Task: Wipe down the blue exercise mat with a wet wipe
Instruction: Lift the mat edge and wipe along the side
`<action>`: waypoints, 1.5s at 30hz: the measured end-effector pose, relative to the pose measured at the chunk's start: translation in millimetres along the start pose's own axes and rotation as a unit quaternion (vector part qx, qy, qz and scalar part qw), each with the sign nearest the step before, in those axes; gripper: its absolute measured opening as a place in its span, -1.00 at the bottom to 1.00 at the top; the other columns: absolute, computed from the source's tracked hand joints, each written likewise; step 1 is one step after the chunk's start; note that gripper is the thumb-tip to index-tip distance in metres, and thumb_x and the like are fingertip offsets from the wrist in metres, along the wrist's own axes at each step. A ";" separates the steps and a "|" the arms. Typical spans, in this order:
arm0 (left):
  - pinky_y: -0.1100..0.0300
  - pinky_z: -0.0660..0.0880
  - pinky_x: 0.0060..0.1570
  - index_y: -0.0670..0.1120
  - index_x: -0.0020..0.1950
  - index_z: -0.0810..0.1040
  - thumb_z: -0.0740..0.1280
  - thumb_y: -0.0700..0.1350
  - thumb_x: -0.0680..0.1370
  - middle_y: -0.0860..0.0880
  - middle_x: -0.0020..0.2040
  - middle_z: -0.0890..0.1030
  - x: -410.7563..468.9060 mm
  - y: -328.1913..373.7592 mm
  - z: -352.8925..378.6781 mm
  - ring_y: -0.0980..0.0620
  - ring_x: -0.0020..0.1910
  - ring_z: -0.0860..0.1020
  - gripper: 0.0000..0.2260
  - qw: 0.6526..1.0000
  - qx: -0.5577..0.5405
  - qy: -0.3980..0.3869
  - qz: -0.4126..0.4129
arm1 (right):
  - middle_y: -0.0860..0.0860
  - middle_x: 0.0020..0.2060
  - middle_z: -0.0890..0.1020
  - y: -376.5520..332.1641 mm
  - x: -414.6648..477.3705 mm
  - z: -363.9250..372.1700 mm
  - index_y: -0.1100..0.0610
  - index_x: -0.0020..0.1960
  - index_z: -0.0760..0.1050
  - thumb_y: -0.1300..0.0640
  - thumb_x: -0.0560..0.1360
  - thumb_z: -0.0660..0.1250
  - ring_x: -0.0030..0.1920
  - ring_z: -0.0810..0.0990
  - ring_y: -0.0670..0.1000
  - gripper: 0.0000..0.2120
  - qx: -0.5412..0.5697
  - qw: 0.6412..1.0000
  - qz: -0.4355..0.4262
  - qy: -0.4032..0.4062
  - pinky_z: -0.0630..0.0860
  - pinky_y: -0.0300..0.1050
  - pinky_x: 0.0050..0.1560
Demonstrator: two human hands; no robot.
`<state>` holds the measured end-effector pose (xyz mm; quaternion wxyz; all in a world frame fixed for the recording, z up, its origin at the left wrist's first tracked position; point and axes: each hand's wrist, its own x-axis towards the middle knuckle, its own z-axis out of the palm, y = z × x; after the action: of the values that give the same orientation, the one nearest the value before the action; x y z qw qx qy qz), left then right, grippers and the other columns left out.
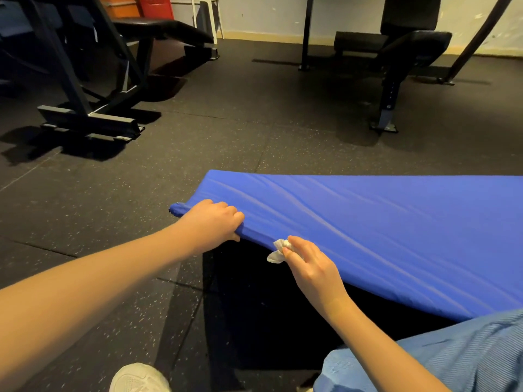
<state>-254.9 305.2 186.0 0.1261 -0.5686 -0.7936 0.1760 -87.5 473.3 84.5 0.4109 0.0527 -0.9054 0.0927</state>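
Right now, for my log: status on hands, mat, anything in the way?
Left hand grips mat's near edge, raised off floor. Right hand pinches wipe at that edge. Benches well back.

A royal-blue padded exercise mat is seen, plain throughout. The black rubber floor is speckled with pale flecks. A crumpled white wet wipe, pale blue ribbed fabric trousers and a white mesh shoe are shown.
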 end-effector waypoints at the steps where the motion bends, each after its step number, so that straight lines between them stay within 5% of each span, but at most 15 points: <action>1: 0.14 0.25 -0.15 -0.10 0.11 0.44 0.23 0.11 0.60 -0.05 0.07 0.55 0.6 -1.0 -2.6 -0.09 0.09 0.54 -0.72 0.999 0.005 -0.048 -0.012 | -0.01 0.15 0.51 3.0 -4.1 -1.0 0.13 0.25 0.43 0.25 0.56 0.21 0.04 0.55 0.05 -0.73 0.004 1.000 -0.003 0.001 0.53 -0.15 -0.14; 3: 0.15 0.26 -0.16 -0.09 0.09 0.45 0.26 0.10 0.58 -0.05 0.05 0.56 0.1 2.4 -3.6 -0.08 0.07 0.54 -0.73 0.998 -0.005 -0.065 -0.016 | -0.05 0.20 0.43 4.7 -7.3 -1.0 0.13 0.26 0.41 0.31 0.52 0.21 0.09 0.53 0.06 -0.67 0.007 1.000 -0.005 0.004 0.57 -0.11 -0.11; 6: 0.24 0.31 -0.45 -0.11 -0.22 0.49 0.63 -0.05 0.13 -0.05 -0.39 0.52 -6.3 5.1 5.1 -0.05 -0.45 0.54 -0.60 0.996 -0.004 0.080 0.032 | -0.11 0.15 0.44 5.7 -6.4 0.6 0.09 0.25 0.41 0.30 0.49 0.19 0.00 0.56 0.04 -0.65 0.021 1.000 0.014 -0.019 0.57 -0.13 -0.21; 11: 0.08 0.53 -0.23 -0.08 0.28 0.36 0.58 0.03 0.21 -0.04 -0.01 0.62 -6.3 37.0 31.2 -0.08 -0.19 0.60 -0.27 0.986 -0.004 0.156 0.055 | 0.04 -0.08 0.62 11.0 2.5 -2.0 0.04 0.27 0.40 0.23 0.55 0.20 -0.16 0.61 0.08 -0.69 0.028 0.997 0.020 -0.074 0.51 -0.13 -0.36; 15: 0.15 0.47 -0.34 -0.09 0.17 0.37 0.51 -0.18 0.26 -0.01 -0.24 0.57 9.8 29.6 19.9 -0.06 -0.37 0.54 -0.45 0.976 0.011 0.211 0.052 | 0.03 -0.06 0.61 17.4 16.2 -13.4 0.03 0.27 0.43 0.21 0.53 0.29 -0.15 0.59 0.06 -0.67 0.013 0.995 0.019 -0.096 0.52 -0.10 -0.40; 20: 0.17 0.36 -0.48 -0.06 0.09 0.37 0.51 -0.26 0.21 0.00 -0.32 0.52 21.6 15.0 10.3 -0.06 -0.46 0.49 -0.47 0.975 0.001 0.211 0.072 | 0.04 0.04 0.60 28.8 16.3 -30.9 0.09 0.30 0.45 0.19 0.57 0.23 -0.07 0.58 0.09 -0.69 -0.001 0.993 0.025 -0.118 0.55 -0.02 -0.37; 26: 0.14 0.45 -0.47 -0.05 0.12 0.36 0.41 -0.26 0.27 -0.02 -0.28 0.57 12.3 -0.7 11.6 -0.07 -0.44 0.53 -0.53 0.974 -0.022 0.214 0.072 | -0.13 0.16 0.55 42.6 -0.9 -45.9 0.10 0.37 0.36 0.28 0.50 0.24 0.05 0.56 0.01 -0.56 0.004 0.996 0.007 -0.087 0.51 -0.22 -0.18; 29: 0.10 0.48 -0.42 -0.07 0.16 0.35 0.46 -0.26 0.26 -0.04 -0.25 0.58 12.1 -2.9 11.3 -0.09 -0.39 0.55 -0.47 0.974 -0.022 0.216 0.058 | -0.10 0.07 0.59 42.8 11.5 -36.6 0.07 0.33 0.38 0.45 0.37 0.22 -0.03 0.59 0.01 -0.43 0.011 0.998 0.025 -0.052 0.49 -0.22 -0.28; 34: 0.09 0.53 -0.23 -0.08 0.20 0.42 0.56 0.03 0.25 -0.07 -0.02 0.63 33.8 20.1 1.2 -0.10 -0.21 0.61 -0.40 0.975 -0.015 0.212 0.063 | 0.02 -0.09 0.62 47.6 16.6 -38.7 0.01 0.28 0.39 0.39 0.36 0.33 -0.19 0.62 0.09 -0.45 -0.021 0.997 0.027 -0.076 0.46 -0.15 -0.46; 39: 0.23 0.39 -0.47 -0.07 -0.26 0.54 0.59 0.02 0.22 0.01 -0.42 0.50 50.1 29.6 -22.8 -0.03 -0.51 0.50 -0.69 0.980 0.001 0.191 0.059 | 0.04 -0.12 0.63 48.6 39.8 -55.0 0.00 0.24 0.38 0.27 0.46 0.26 -0.26 0.61 0.09 -0.61 -0.023 0.997 0.011 -0.077 0.46 -0.15 -0.53; 45: 0.26 0.30 -0.52 -0.05 -0.24 0.54 0.60 0.05 0.24 0.04 -0.38 0.54 25.9 8.7 -55.9 -0.01 -0.48 0.54 -0.68 0.990 -0.015 0.141 0.019 | 0.09 0.15 0.58 48.3 58.3 -72.5 0.04 0.40 0.35 0.24 0.48 0.30 -0.04 0.63 0.12 -0.51 -0.004 0.987 -0.078 -0.139 0.56 -0.06 -0.39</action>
<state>-233.4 339.9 233.0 0.2244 -0.6043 -0.7598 0.0843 -80.8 534.7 169.2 0.2874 0.1340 -0.9471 0.0488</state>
